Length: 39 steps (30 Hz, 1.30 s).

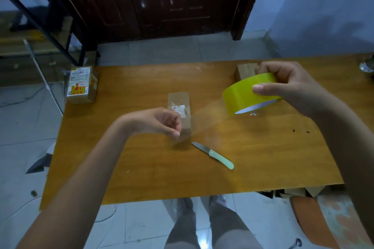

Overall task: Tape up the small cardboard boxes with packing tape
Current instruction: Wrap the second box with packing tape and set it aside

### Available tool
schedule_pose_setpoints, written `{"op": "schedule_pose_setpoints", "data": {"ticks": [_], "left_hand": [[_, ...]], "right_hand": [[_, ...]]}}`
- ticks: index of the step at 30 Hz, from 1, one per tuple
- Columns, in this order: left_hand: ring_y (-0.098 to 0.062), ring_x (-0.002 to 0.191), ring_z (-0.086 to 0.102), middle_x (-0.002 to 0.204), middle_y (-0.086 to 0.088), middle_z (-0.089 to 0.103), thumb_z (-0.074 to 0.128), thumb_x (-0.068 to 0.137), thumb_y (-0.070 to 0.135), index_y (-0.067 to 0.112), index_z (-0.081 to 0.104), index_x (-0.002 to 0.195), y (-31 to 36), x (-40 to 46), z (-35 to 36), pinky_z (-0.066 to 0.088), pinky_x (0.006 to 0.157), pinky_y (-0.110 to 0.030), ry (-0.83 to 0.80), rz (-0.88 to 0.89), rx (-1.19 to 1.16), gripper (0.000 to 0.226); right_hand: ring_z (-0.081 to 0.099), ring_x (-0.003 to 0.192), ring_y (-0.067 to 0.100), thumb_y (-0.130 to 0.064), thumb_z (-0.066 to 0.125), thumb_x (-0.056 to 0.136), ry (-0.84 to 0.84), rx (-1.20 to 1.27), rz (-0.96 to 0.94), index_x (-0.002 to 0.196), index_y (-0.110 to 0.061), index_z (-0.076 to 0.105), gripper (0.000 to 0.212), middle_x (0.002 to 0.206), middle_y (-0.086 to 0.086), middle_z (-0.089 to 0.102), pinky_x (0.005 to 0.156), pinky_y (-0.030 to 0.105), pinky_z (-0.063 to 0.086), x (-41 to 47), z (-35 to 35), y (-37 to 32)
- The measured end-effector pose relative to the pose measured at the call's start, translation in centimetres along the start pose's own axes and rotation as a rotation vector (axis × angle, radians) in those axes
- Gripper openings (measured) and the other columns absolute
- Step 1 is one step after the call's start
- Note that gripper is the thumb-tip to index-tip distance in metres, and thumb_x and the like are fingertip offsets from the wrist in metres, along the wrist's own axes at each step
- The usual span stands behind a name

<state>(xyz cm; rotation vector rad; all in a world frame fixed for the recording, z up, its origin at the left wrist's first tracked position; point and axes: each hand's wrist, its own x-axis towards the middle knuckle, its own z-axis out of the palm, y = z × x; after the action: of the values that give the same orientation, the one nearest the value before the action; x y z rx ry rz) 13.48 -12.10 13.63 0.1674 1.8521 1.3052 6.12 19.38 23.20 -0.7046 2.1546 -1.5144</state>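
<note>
Dark wooden door (162, 0) at the back, pale floor tiles (162, 50) in front of it, and down here a wooden table (253, 163) carries the action. Right hand (287, 85) is up over the table's far right part, fingers curled over the top of a yellow roll of packing tape (245, 95) and thumb pressed on its near face, so it has a firm grip, the roll held off the surface. A clear strip of tape (202, 119) runs from the roll down and leftward to the left hand (159, 121), which pinches the strip's free end between thumb and fingers, the hand hovering above the table's middle. Right behind that hand sits a small cardboard box (179, 99), lying on the table near the centre, with a pale torn label on its top. Another cardboard box (243, 72) stands near the far edge, partly hidden behind the roll and the right hand. Over at the far left corner, a third box with a printed label (81, 85) sits right at the edge. Nearer the front, a knife with a pale green handle (214, 155) lies flat on the table, blade pointing toward the stretched strip. Below the near edge, the person's legs (202, 228) show in grey trousers.
</note>
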Motion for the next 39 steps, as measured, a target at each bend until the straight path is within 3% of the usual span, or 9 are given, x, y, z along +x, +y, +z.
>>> {"op": "schedule_pose_setpoints", "data": {"ticks": [4,9,15,20,24,28,33,36,39], "left_hand": [[-0.019,0.084,0.06,0.089,-0.006,0.066,0.072,0.084,0.009,0.005,0.06,0.097,-1.8,-0.8,-0.2,0.048,0.081,-0.033,0.096,-0.028,-0.105,0.018],[-0.021,0.08,0.058,0.083,-0.006,0.068,0.075,0.076,0.02,0.008,0.064,0.09,-4.4,-0.8,-0.8,0.046,0.077,-0.032,0.227,-0.09,-0.225,0.022],[-0.015,0.079,0.06,0.083,0.0,0.068,0.068,0.087,0.016,0.012,0.063,0.092,-6.2,0.9,-2.6,0.048,0.078,-0.03,0.362,-0.201,-0.215,0.008],[-0.017,0.081,0.065,0.09,-0.006,0.069,0.07,0.085,0.011,0.006,0.059,0.105,-6.6,3.4,-4.3,0.054,0.084,-0.031,0.529,-0.285,-0.281,0.023],[-0.003,0.056,0.061,0.079,-0.004,0.065,0.073,0.085,0.01,0.007,0.052,0.104,-7.7,5.8,-4.5,0.046,0.052,-0.015,0.757,-0.291,-0.285,0.029],[-0.01,0.072,0.061,0.088,-0.004,0.063,0.075,0.084,0.017,0.01,0.052,0.097,-9.4,7.5,-4.0,0.044,0.059,-0.022,0.899,-0.349,-0.233,0.028],[-0.02,0.078,0.061,0.078,0.0,0.059,0.077,0.082,0.018,0.019,0.049,0.081,-11.3,8.4,-3.8,0.043,0.062,-0.027,0.913,-0.324,-0.21,0.028],[-0.016,0.077,0.06,0.082,0.0,0.059,0.076,0.083,0.019,0.016,0.051,0.087,-11.5,8.7,-4.0,0.044,0.062,-0.025,0.916,-0.347,-0.179,0.025],[-0.012,0.071,0.059,0.081,-0.001,0.058,0.074,0.085,0.016,0.012,0.05,0.092,-11.3,9.0,-4.2,0.045,0.064,-0.026,0.915,-0.352,-0.161,0.025]], "right_hand": [[0.043,0.057,0.012,-0.042,0.074,0.065,0.106,0.08,0.075,0.066,-0.016,0.049,0.036,0.062,-0.002,0.043,0.05,0.02,0.034,-0.5,0.8,2.1],[0.046,0.064,0.012,-0.049,0.072,0.065,0.105,0.05,0.191,0.063,-0.024,0.054,0.031,0.064,-0.005,0.049,0.058,0.025,0.033,-0.7,3.0,6.2],[0.049,0.061,0.008,-0.063,0.07,0.066,0.185,-0.095,0.228,0.077,-0.02,0.054,0.048,0.068,-0.008,0.052,0.056,0.022,0.036,0.3,5.6,10.4],[0.049,0.058,0.009,-0.067,0.074,0.061,0.212,-0.213,0.249,0.084,-0.012,0.052,0.064,0.071,0.001,0.053,0.053,0.022,0.036,2.3,7.0,13.3],[0.052,0.06,0.018,-0.073,0.07,0.062,0.228,-0.271,0.285,0.084,-0.013,0.051,0.067,0.075,0.008,0.056,0.053,0.031,0.039,3.9,7.5,15.1],[0.044,0.057,0.013,-0.068,0.073,0.064,0.228,-0.3,0.296,0.076,-0.016,0.044,0.06,0.068,-0.001,0.046,0.052,0.03,0.034,5.1,7.7,16.2],[0.037,0.057,0.011,-0.063,0.075,0.068,0.234,-0.313,0.302,0.078,-0.013,0.043,0.061,0.068,-0.003,0.04,0.053,0.026,0.029,5.7,7.7,17.2],[0.038,0.06,0.007,-0.064,0.074,0.069,0.228,-0.323,0.325,0.084,-0.02,0.041,0.058,0.07,-0.011,0.039,0.053,0.02,0.028,5.8,7.7,17.7],[0.04,0.062,0.011,-0.068,0.072,0.067,0.223,-0.313,0.322,0.084,-0.024,0.042,0.056,0.072,-0.009,0.041,0.056,0.025,0.031,5.9,7.8,18.2]]}}
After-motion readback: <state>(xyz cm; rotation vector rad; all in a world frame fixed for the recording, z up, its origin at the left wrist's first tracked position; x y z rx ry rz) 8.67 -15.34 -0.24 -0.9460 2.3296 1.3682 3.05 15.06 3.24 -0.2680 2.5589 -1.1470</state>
